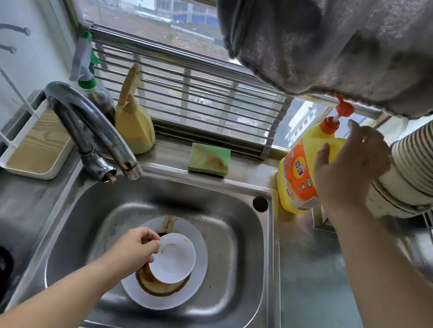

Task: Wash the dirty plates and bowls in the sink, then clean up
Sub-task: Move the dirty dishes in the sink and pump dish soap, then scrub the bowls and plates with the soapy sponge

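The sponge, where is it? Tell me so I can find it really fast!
Start at the steel sink and go up to the ledge under the window. The sponge lies flat there, between the yellowish spray bottle near the tap and the yellow soap bottle with the orange pump. It is the only green, square thing, with a brown stain on top.

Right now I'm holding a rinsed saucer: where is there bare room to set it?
Free: the steel counter right of the sink, below the yellow detergent bottle; also the strip left of the sink, under the white tray. Crowded: the back ledge, with green sponge and bottles.
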Action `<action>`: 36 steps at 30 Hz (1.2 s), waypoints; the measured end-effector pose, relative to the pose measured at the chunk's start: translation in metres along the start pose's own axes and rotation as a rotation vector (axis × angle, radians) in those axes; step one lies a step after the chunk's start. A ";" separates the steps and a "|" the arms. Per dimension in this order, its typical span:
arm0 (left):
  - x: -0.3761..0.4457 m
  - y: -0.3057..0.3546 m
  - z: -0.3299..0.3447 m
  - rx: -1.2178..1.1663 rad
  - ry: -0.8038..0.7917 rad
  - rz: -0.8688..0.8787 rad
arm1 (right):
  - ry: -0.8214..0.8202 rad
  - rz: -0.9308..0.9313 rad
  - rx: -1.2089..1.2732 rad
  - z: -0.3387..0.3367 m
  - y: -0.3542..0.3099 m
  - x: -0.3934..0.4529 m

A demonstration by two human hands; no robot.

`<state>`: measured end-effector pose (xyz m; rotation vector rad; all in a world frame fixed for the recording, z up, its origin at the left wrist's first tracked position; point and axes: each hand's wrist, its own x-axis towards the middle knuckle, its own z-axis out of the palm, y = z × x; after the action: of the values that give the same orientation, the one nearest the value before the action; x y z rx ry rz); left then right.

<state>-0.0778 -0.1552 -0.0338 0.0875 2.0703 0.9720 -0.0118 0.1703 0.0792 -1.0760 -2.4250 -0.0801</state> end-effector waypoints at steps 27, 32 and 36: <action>0.040 0.008 -0.018 0.038 0.203 0.300 | -0.765 -0.344 0.418 0.097 -0.104 -0.048; 0.046 0.027 -0.024 0.422 0.063 0.578 | -1.002 -0.473 0.468 0.071 -0.082 -0.098; 0.043 0.013 -0.014 0.476 -0.103 0.467 | -1.075 -0.235 0.755 0.067 -0.070 -0.135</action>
<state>-0.1194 -0.1384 -0.0482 0.8804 2.1880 0.6923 -0.0109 0.0463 -0.0309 -0.4848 -2.9589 1.5552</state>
